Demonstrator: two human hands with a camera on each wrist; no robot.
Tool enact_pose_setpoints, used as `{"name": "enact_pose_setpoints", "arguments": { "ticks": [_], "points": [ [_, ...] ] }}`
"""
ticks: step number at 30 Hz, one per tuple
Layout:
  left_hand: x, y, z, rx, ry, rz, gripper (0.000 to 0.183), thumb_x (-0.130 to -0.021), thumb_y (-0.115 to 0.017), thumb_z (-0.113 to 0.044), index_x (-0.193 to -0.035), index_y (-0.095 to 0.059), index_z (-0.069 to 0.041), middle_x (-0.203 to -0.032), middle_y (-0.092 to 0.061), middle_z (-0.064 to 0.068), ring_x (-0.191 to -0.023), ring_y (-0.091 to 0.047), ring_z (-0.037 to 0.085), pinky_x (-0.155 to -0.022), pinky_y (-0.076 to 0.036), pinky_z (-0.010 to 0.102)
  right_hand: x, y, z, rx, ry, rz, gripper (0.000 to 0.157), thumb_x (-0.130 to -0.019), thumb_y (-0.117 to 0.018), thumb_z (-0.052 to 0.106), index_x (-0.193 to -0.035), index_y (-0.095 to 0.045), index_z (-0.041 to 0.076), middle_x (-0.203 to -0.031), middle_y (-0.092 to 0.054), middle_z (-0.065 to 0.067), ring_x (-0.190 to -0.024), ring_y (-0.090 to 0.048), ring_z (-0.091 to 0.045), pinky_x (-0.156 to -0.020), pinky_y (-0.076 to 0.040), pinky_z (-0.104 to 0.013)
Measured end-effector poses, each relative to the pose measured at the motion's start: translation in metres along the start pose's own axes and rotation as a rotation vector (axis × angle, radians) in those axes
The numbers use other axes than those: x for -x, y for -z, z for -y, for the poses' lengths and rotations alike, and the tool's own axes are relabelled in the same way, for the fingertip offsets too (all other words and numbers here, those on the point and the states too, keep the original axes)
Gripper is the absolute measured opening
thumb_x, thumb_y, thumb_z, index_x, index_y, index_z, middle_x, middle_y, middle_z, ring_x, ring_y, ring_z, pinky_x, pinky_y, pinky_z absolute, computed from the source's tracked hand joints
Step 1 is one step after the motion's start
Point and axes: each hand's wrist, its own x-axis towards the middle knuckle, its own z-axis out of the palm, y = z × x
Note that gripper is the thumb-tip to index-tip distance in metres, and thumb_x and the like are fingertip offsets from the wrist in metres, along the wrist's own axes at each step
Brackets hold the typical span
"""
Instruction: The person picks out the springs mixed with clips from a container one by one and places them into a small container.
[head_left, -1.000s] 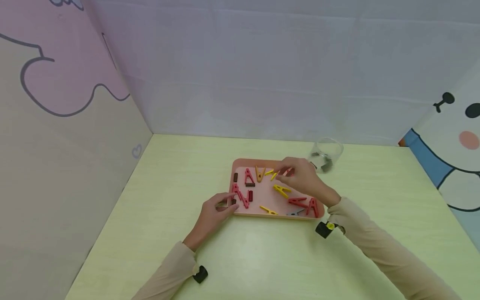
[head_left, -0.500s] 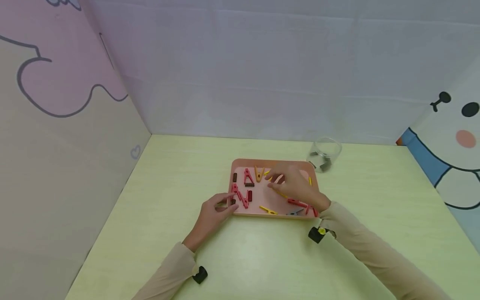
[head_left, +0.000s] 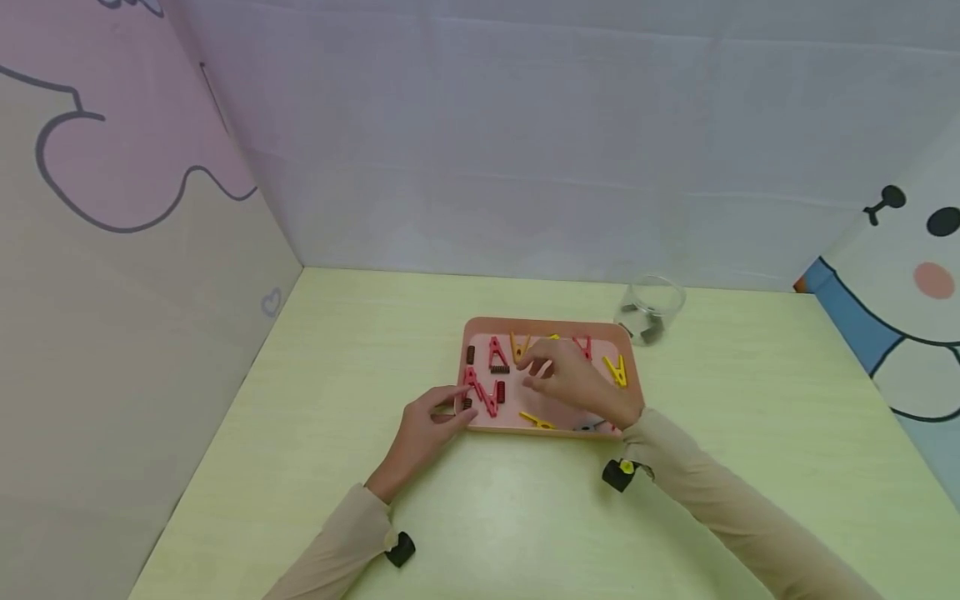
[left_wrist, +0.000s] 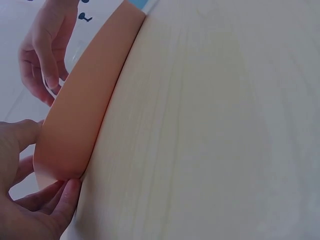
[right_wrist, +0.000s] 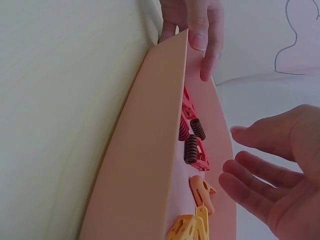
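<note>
A pink tray (head_left: 555, 327) holds small plastic clips: a red clip (head_left: 496, 350), an orange clip (right_wrist: 201, 191), a yellow clip (head_left: 617, 372) and others. Several coil springs lie among them, one a dark spring (right_wrist: 190, 149). My left hand (head_left: 427, 429) grips the tray's near left corner, some fingers over the rim and others outside. Above the middle of the tray hovers my right hand (head_left: 573, 379), its thumb and fingertips apart with nothing between them in the right wrist view. It hides some clips in the head view.
Behind the tray's far right corner stands a clear cup (head_left: 651, 310) with dark pieces in it. The pale wooden table (head_left: 360, 333) meets a white back wall (head_left: 480, 167). Printed side panels stand at left and right.
My right hand has moved left across the tray from its far right part, uncovering a yellow clip and a red clip there. My left hand has stayed at the corner.
</note>
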Motion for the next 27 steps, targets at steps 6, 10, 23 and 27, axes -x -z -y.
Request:
{"name": "enact_pose_setpoints", "arguments": {
  "ticks": [6,10,23,27],
  "points": [
    [0.0,0.0,-0.002,0.0,0.013,-0.001,0.045,-0.082,-0.074,-0.034,-0.123,-0.065,-0.017,-0.123,-0.059,-0.001,-0.108,-0.057,0.017,-0.082,-0.054,0.025,-0.004,-0.007,-0.002,0.004,-0.009,0.006,0.017,-0.082,-0.072,0.003,-0.099,-0.069,0.001,-0.094,-0.066,-0.007,-0.083,-0.061,-0.019,-0.071,-0.056,-0.032],
    [0.0,0.001,-0.003,0.006,0.019,-0.001,0.044,-0.082,-0.073,-0.035,-0.122,-0.065,-0.017,-0.122,-0.059,-0.002,-0.107,-0.057,0.016,-0.082,-0.054,0.024,-0.006,-0.011,-0.003,0.025,-0.016,0.021,0.017,-0.082,-0.073,0.005,-0.098,-0.069,0.002,-0.092,-0.066,-0.005,-0.082,-0.062,-0.017,-0.07,-0.056,-0.028],
    [0.003,0.002,-0.02,0.025,0.03,-0.013,0.04,-0.084,-0.073,-0.017,-0.122,-0.064,-0.006,-0.123,-0.059,0.011,-0.109,-0.057,0.027,-0.084,-0.054,0.035,-0.013,-0.022,0.0,-0.005,-0.042,0.108,0.016,-0.083,-0.071,0.004,-0.099,-0.069,0.003,-0.095,-0.066,-0.008,-0.084,-0.059,-0.021,-0.071,-0.053,-0.026],
    [0.004,0.002,-0.021,0.023,0.026,-0.003,0.04,-0.084,-0.073,-0.015,-0.122,-0.063,-0.004,-0.123,-0.059,0.013,-0.109,-0.057,0.028,-0.083,-0.054,0.033,-0.015,-0.025,0.001,0.01,-0.036,0.116,0.016,-0.083,-0.07,0.002,-0.099,-0.07,0.003,-0.095,-0.066,-0.009,-0.085,-0.059,-0.023,-0.07,-0.053,-0.027]
  ]
}}
